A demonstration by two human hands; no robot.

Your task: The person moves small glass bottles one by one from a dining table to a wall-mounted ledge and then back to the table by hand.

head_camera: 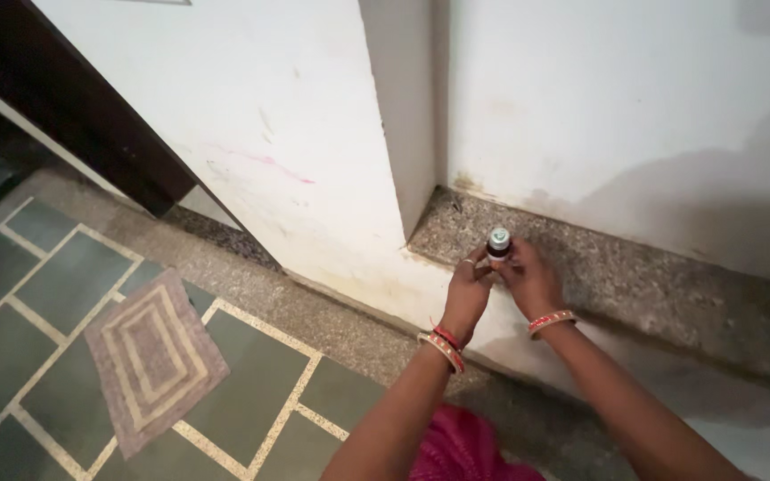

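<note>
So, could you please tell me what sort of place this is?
Probably a room in a home: tiled floor with a small mat, white walls and a speckled stone ledge, where both hands hold a small bottle.

Small dark round-topped bottle with a pale band below its cap (498, 242), upright, right of frame centre, over a speckled stone ledge, lower part hidden

We see a dark bottle (497, 243) with a pale cap on a speckled grey ledge (652, 285), white walls (634, 116), grey-green floor tiles (251, 392) with light joints, a mauve mat (153, 356) banded beige, red-gold bangles (552, 321), and pink cloth (465, 450).
</note>
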